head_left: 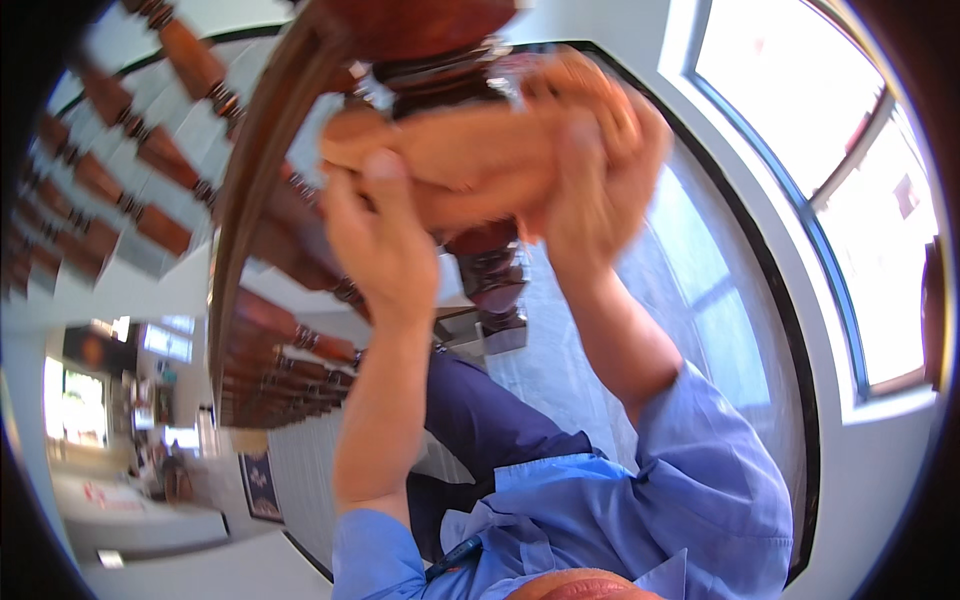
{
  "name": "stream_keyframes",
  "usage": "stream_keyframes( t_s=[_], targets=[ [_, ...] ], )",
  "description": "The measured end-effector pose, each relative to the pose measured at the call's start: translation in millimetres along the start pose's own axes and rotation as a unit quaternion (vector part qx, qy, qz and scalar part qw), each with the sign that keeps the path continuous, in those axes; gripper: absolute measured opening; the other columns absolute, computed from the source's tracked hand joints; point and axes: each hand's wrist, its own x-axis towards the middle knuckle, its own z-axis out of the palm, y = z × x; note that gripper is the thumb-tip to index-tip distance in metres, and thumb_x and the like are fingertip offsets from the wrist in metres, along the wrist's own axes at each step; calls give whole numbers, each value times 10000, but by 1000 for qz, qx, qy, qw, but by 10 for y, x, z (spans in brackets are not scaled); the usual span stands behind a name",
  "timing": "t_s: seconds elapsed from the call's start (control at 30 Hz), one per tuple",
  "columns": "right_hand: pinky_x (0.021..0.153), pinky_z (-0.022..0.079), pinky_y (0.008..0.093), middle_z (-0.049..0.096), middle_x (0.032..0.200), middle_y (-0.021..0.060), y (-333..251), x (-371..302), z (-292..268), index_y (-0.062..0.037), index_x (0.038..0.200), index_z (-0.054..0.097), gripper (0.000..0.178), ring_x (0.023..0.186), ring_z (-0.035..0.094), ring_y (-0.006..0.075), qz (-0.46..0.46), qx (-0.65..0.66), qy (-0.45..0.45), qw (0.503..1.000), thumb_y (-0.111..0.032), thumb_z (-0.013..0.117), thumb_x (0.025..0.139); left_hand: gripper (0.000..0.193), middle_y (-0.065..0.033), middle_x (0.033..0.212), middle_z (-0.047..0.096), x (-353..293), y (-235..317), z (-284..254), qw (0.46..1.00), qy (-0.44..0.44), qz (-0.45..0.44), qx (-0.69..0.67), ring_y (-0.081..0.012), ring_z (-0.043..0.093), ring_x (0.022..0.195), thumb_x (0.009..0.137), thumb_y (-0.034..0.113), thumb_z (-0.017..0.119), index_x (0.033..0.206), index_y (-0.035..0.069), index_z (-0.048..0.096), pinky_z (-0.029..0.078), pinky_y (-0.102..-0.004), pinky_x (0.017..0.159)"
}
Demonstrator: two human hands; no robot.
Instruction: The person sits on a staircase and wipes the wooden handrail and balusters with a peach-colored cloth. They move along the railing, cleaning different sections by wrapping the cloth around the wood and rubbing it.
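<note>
An orange cloth (485, 160) is stretched across a dark red-brown turned newel post (420, 20), in front of its narrow, ringed part. My left hand (385, 235) grips the cloth's left end, with the thumb pressed on top. At the other end my right hand (600, 190) holds a bunched part of it, blurred by motion. Below the cloth, the lower turned part of the post (492, 280) shows. The far side of the post at the cloth's height is hidden.
A curved wooden handrail (250, 170) with turned balusters (165, 145) runs to the left of the post, beside grey stairs (130, 245). Grey floor tiles (700, 270) with a black border lie to the right, below a bright window (810, 130). A room lies lower left.
</note>
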Motion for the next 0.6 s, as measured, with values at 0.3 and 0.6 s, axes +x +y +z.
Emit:
stream_keyframes(
  t_s=[0.3,0.6],
  targets=[
    [974,503,322,637,1201,119,-76,915,648,-2,1352,566,558,1101,612,190,303,247,-142,909,-467,354,1128,695,-181,1448,498,383,262,456,993,-66,70,-72,-261,512,1311,1027,392,653,1473,-65,379,382,-403,1137],
    [1062,488,354,624,1370,202,349,989,714,43,1421,540,812,1223,618,254,436,428,-327,722,-660,342,1065,821,-181,1473,507,696,-41,353,986,-103,87,-96,-255,508,1336,967,489,718,1468,-90,423,397,-362,1132]
  ],
)
